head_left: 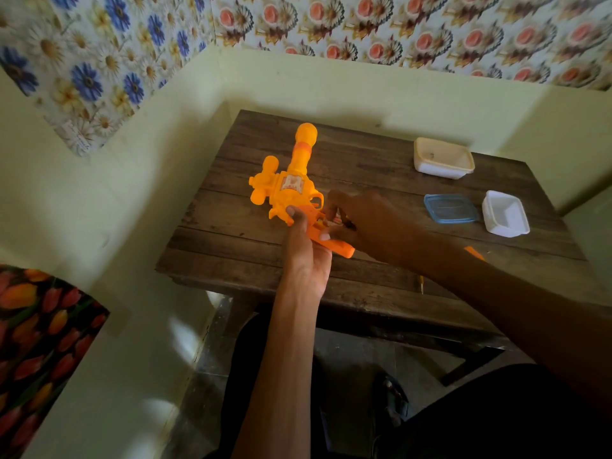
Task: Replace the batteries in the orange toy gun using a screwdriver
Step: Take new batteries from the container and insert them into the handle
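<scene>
Left hand (306, 246) fingers wrapped on the gun (291, 190) grip, holding it over the table (231, 233), barrel pointing away. Right hand (361, 220) fingertips pinched together at the grip's open side; can't tell what they hold. Tubs (443, 158) and lid (451, 208) sit to the right.

orange toy gun (291, 187) lying flat, barrel pointing away, grip open.
</scene>
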